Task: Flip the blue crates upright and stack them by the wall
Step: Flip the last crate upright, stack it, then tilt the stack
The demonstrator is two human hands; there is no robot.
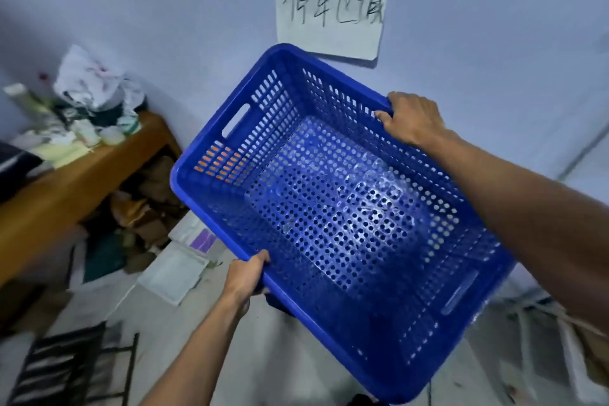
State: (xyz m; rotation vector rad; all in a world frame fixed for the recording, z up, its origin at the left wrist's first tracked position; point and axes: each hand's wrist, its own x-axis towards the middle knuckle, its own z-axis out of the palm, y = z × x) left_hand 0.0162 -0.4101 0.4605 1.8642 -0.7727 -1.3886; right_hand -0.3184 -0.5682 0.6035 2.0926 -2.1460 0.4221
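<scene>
— Where, right now?

— Far side: pale wall point(148, 3). In front of it, blue crate point(329, 208) held up off the floor point(270, 349), open side toward the camera, tilted, not yet set down or stacked. Off to the left, wooden tabletop point(62, 188) piled with rags and bottles. Just above the crate's far corner, paper sign point(329, 6) stuck to the wall.

— Held how?

— By the two long rims. Right hand point(413, 120) hooked over the far rim, fingers point(384, 115) curled round the edge. Left hand point(245, 275) on the near rim, fingers point(260, 259) wrapped round the edge too. Both gripping plastic, nothing else in either.

— Heavy?

— Probably not. Empty, thin-walled, holes all over the sides and bottom. Likely stiff enough to keep shape, maybe a slight twist if carried by one corner. Smooth rim, so possibly slick in a damp palm.

— Better place to grab?

— Handle slot point(236, 120) cut in the far left end, a matching one at the near right end. Good for lowering level; long rims fine for turning over.

— Any other crates?

— Something dark blue just under the near edge. Impossible to say whether another crate.
</scene>
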